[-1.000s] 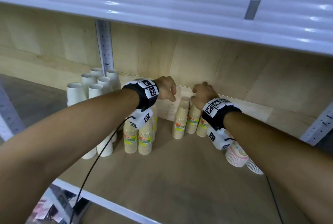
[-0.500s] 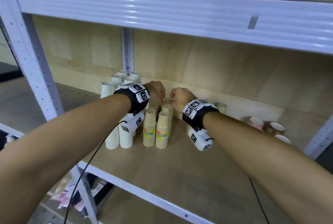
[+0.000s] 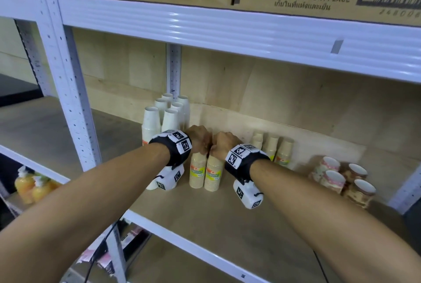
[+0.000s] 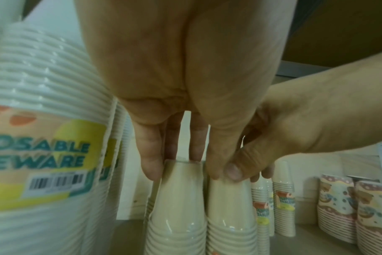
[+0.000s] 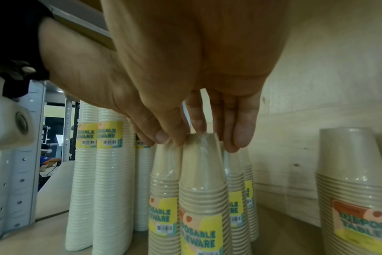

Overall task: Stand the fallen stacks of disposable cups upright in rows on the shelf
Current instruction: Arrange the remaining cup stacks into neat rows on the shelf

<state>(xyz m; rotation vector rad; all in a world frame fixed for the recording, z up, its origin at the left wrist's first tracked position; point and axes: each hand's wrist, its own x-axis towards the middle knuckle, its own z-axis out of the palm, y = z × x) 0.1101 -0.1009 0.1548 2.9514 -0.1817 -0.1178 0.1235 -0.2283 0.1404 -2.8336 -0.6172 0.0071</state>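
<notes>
Left hand: fingertips gripping the top of one wrapped kraft-brown paper cup stack.
Right hand: pinching its twin stack, at three o'clock, touching.
Wooden shelf board: tall white cup stacks at nine o'clock.

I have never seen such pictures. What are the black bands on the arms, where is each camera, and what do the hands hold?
No machine: a person works with bare hands. The black bands carry small cameras on each wrist; a third camera sits on the head. The head view shows both arms reaching into a shelf. On it stand white cup stacks, beige cup stacks and patterned cups. The wrist views look along the fingers. The left hand grips the top of one beige stack, the right hand the top of its neighbour.
</notes>
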